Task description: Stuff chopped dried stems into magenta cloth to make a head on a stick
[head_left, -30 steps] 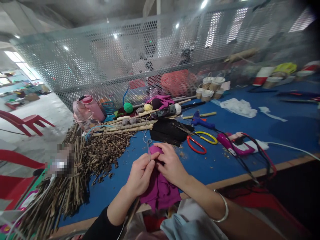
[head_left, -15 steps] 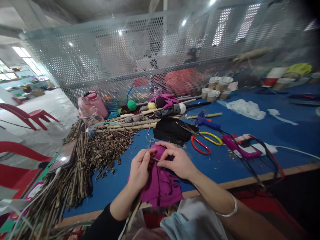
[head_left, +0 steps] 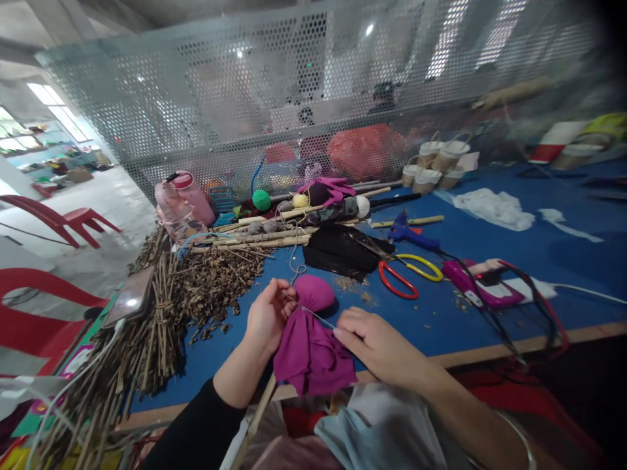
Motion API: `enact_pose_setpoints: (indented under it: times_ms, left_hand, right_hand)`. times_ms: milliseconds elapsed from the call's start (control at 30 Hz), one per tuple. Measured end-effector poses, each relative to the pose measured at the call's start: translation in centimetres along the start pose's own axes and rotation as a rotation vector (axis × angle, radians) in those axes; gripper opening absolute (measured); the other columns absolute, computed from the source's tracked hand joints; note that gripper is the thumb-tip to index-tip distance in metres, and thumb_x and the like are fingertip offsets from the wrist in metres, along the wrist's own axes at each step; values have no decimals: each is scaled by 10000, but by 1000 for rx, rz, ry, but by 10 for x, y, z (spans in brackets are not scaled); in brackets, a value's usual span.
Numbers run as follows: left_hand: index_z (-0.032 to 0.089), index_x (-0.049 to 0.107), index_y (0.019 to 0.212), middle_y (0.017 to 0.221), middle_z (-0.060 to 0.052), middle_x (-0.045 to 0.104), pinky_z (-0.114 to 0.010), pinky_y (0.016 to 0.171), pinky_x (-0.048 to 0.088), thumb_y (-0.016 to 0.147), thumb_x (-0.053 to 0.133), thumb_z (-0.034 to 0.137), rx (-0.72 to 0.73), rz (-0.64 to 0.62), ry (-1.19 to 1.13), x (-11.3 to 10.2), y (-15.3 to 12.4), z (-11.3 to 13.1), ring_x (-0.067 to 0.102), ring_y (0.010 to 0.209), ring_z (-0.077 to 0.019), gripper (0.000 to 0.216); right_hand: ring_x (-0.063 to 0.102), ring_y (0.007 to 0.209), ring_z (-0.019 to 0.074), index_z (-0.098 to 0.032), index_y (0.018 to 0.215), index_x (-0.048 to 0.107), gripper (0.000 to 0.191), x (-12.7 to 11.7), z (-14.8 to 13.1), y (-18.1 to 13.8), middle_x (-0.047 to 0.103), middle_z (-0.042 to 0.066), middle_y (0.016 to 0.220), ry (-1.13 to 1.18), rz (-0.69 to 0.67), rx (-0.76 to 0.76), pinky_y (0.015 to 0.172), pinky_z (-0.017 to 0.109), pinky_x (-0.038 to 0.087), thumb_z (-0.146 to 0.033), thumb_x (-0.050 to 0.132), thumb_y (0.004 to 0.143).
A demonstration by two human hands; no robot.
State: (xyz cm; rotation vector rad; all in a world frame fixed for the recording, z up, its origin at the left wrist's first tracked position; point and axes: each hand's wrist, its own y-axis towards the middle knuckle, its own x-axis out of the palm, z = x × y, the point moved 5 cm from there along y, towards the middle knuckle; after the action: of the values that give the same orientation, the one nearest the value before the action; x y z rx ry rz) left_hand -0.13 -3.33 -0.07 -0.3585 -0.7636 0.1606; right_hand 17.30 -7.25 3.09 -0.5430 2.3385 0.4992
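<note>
A blue felt-covered worktable point(head_left: 490, 261) with a wooden front edge is standing before a perforated grey metal screen point(head_left: 245, 117), with red plastic chairs point(head_left: 63, 219) showing on the pale floor at far left. At the near edge of the table, a magenta cloth bundle with a rounded stuffed head point(head_left: 311, 326) is lying upright toward the viewer, its loose skirt spreading over the table edge. The left hand point(head_left: 267, 313), emerging from a black sleeve, is closing its fingers around the gathered neck of the bundle, just below the round head. The right hand point(head_left: 379, 343) is pinching a thin grey thread point(head_left: 316, 315) between thumb and forefinger, the thread running taut from the neck of the bundle to those fingertips. A heap of dry brown twigs and stalks point(head_left: 161, 320) is lying to the left of the bundle, with a phone point(head_left: 128, 303) resting on it. Behind the bundle, a folded black cloth point(head_left: 343, 251) is lying beside red-and-yellow-handled scissors point(head_left: 409, 274); a blue glue gun point(head_left: 411, 235) and a magenta hand tool with cables point(head_left: 473, 287) are lying farther right. A pink water bottle point(head_left: 183, 202) and balls of coloured yarn point(head_left: 262, 199) are standing near the screen.
</note>
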Motion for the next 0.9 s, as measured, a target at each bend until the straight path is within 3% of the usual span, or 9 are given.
enact_pose_setpoints:
  times_ms: [67, 133, 200, 233, 267, 333, 433, 567, 900]
  left_hand:
    - [156, 512, 708, 615, -13, 561, -265, 661, 510, 934, 381, 288, -7, -6, -124, 6, 0, 6, 582, 592, -112, 293]
    - [172, 437, 635, 516, 36, 439, -256, 604, 506, 958, 315, 300, -18, -103, -222, 15, 0, 12, 497, 478, -82, 368]
    - [179, 336, 572, 456, 73, 268, -171, 404, 363, 950, 332, 340, -11, -192, -211, 20, 1, 16, 299, 353, -53, 411]
    - [183, 291, 551, 449, 81, 210, -156, 342, 247, 935, 364, 364, 2, -207, -151, 20, 3, 18, 209, 332, -49, 430]
    - [188, 257, 538, 446, 85, 181, -161, 321, 153, 912, 404, 390, 29, -207, -64, 18, 5, 19, 154, 330, -47, 450]
    - [197, 238, 519, 435, 89, 181, -174, 326, 101, 847, 492, 449, 123, -208, 157, 14, 11, 21, 134, 337, -45, 485]
    - [202, 278, 493, 417, 85, 226, -187, 344, 132, 772, 565, 508, 288, -273, 442, 13, 16, 24, 184, 348, -43, 504]
    - [203, 316, 469, 397, 74, 255, -211, 358, 173, 783, 521, 567, 424, -315, 606, 11, 17, 25, 223, 356, -50, 523]
    - [200, 322, 512, 437, 72, 246, -228, 389, 182, 866, 403, 555, 494, -326, 744, -3, 26, 21, 206, 391, -66, 509]
  right_hand:
    - [536, 753, 183, -203, 611, 493, 311, -4, -9, 4, 593, 46, 745, 118, 166, -86, 700, 325, 404, -258, 438, 912]
    - [560, 889, 201, -197, 645, 529, 282, -5, -12, 8, 628, 82, 939, 326, 284, -135, 797, 344, 411, -279, 458, 906]
    - [582, 834, 188, -191, 670, 554, 299, 6, -10, 15, 631, 88, 976, 612, 225, -101, 755, 338, 432, -337, 452, 911]
    - [575, 731, 167, -189, 675, 553, 318, 13, -9, 19, 631, 76, 899, 750, 153, -52, 680, 319, 435, -373, 447, 912]
    - [535, 618, 141, -187, 672, 541, 335, 20, -7, 22, 607, 49, 787, 860, 91, 9, 594, 294, 412, -407, 448, 907]
    - [406, 485, 102, -189, 634, 481, 366, 30, -4, 28, 483, -18, 602, 975, 39, 113, 486, 253, 318, -461, 477, 880]
    - [280, 471, 85, -199, 580, 379, 416, 33, 0, 32, 332, -62, 534, 967, 83, 183, 466, 239, 224, -494, 508, 844]
    - [240, 483, 86, -202, 583, 368, 418, 34, 3, 31, 294, -69, 530, 902, 68, 210, 466, 246, 189, -502, 491, 846]
    - [219, 430, 58, -199, 586, 369, 423, 38, 10, 25, 293, -82, 508, 958, 64, 330, 422, 218, 151, -525, 531, 801]
